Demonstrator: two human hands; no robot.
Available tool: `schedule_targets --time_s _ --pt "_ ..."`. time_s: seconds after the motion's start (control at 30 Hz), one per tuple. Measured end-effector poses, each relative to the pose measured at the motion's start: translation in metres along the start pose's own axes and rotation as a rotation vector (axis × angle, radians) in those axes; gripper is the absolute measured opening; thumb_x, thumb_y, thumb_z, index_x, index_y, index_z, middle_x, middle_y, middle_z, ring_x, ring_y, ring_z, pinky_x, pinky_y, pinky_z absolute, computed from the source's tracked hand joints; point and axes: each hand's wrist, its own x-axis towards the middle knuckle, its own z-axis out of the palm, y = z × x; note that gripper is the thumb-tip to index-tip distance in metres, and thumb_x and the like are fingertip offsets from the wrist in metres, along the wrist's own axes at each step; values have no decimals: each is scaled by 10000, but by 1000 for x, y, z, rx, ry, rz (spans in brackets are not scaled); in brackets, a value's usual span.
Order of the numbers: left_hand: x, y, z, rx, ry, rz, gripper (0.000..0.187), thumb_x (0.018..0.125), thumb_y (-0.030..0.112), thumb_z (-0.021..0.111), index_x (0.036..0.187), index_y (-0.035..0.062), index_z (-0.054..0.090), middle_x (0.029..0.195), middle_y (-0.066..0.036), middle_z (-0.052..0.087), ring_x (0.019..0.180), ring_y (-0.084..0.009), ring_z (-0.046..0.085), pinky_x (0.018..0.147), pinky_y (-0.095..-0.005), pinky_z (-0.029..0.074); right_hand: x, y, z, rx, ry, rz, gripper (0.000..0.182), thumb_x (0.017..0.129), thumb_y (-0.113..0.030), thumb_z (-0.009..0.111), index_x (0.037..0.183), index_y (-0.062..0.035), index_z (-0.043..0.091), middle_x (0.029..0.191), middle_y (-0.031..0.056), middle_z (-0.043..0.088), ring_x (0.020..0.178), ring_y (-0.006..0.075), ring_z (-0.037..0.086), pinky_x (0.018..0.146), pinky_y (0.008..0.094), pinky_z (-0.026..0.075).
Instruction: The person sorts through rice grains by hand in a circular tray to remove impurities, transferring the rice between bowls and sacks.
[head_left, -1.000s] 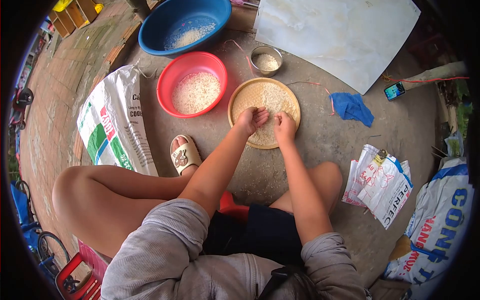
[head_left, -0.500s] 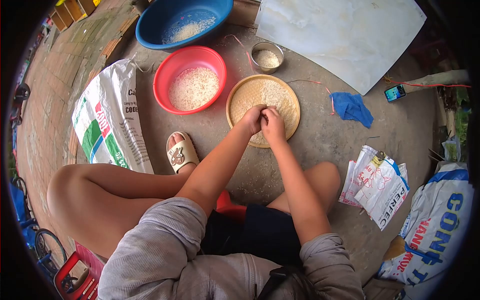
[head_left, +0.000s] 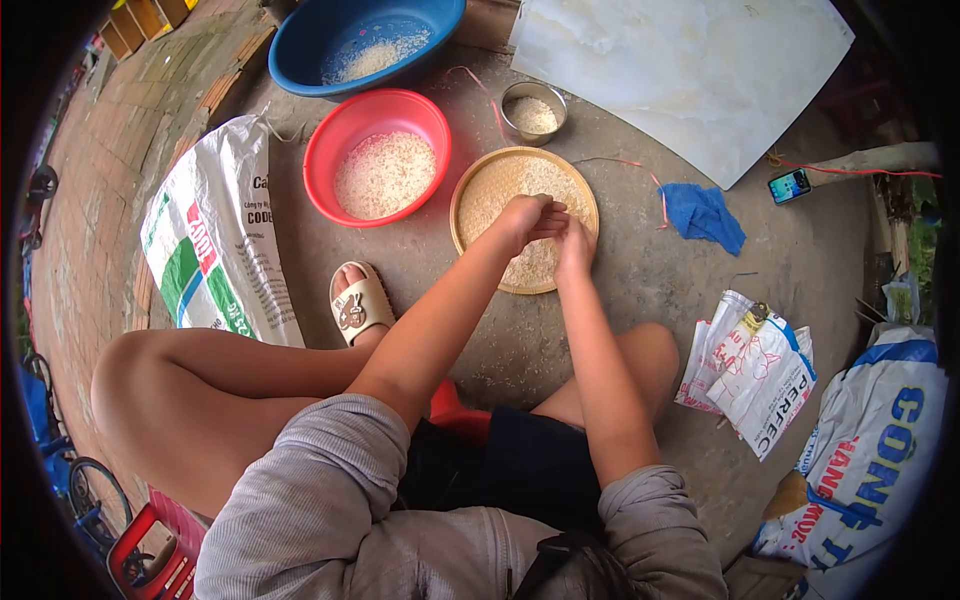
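My left hand [head_left: 530, 221] and my right hand [head_left: 575, 248] are close together over the right half of a round woven tray [head_left: 458, 238]. The tray has pale grains [head_left: 535, 268] spread across it. The fingers of my left hand are stretched out toward the right hand. The right hand is turned up beside them, its fingers partly covered. Up and to the left of the tray stands a red basin [head_left: 312, 165] holding more grains. Just above the tray is a small metal bowl [head_left: 508, 127], also with grains inside.
A blue basin [head_left: 290, 60] with some grains stands at the top. A pale sheet [head_left: 690, 70] lies upper right, near a blue cloth [head_left: 700, 215] and a phone [head_left: 789, 186]. Printed sacks [head_left: 215, 240] lie on both sides. My sandalled foot [head_left: 360, 305] is left of the tray.
My hands were pressed together at the fingertips. Now they have opened out, the left hand's fingers extended and the right hand shifted slightly to the right.
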Motion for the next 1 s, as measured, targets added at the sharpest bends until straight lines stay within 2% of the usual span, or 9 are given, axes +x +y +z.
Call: schedule_targets --time_s 0.07,0.1,0.3,0.4,0.53,0.6,0.73,0.93,1.0 --pt "-9 7 16 167 -11 18 323 911 195 397 993 -49 593 947 -165 632 821 -247 632 792 -332 512 4 -4 0 448 -48 400 291 955 -259 360 1079 -28 488 1029 55 558 908 145 547 817 283 449" --pt "-9 7 20 198 -1 39 289 889 160 449 988 -68 596 914 -174 636 780 -236 641 764 -320 523 1 -9 -1 560 -159 438 323 971 -285 291 1076 -44 478 1009 37 558 898 152 552 819 291 457" --pt "-10 5 23 436 19 161 282 838 2 453 1088 -90 547 911 -205 634 804 -230 651 725 -305 534 -4 -15 0 666 -137 502 377 974 -311 238 975 -26 485 916 56 567 849 151 550 818 295 459" --pt "-8 4 15 466 -5 166 309 825 -42 419 1109 -84 534 902 -202 638 805 -231 654 715 -293 536 0 -8 -3 622 -183 484 449 970 -365 216 1022 17 446 1014 126 531 939 184 535 853 315 456" --pt "-6 4 10 493 -11 196 276 850 -31 418 1093 -87 536 887 -206 639 779 -230 657 716 -287 536 -1 -7 -2 633 -168 503 460 970 -364 208 1032 20 453 1011 123 528 941 193 528 865 319 450" --pt "-4 4 9 402 16 209 242 861 -19 437 1057 -107 550 832 -199 636 725 -242 662 613 -296 555 -3 -8 0 648 -193 492 464 970 -363 213 1026 22 466 1020 131 523 960 200 516 882 322 440" --pt "-4 13 2 390 56 271 225 900 27 426 1020 -119 548 818 -207 635 701 -249 664 581 -302 564 -7 -14 6 526 -103 468 468 969 -355 214 1051 29 469 1033 141 522 974 206 507 897 319 429" --pt "-14 27 -6 595 31 188 270 915 128 453 1021 -96 559 878 -178 650 648 -203 664 518 -263 529 5 -2 -3 340 -144 378 390 958 -268 321 1100 63 471 1014 147 549 950 204 539 854 311 448" --pt "-14 26 -9 732 63 219 268 900 146 481 1030 -69 572 884 -161 654 639 -192 665 501 -267 518 5 0 -7 147 -91 291 312 939 -193 398 1076 63 513 1018 151 569 918 200 562 807 288 464"
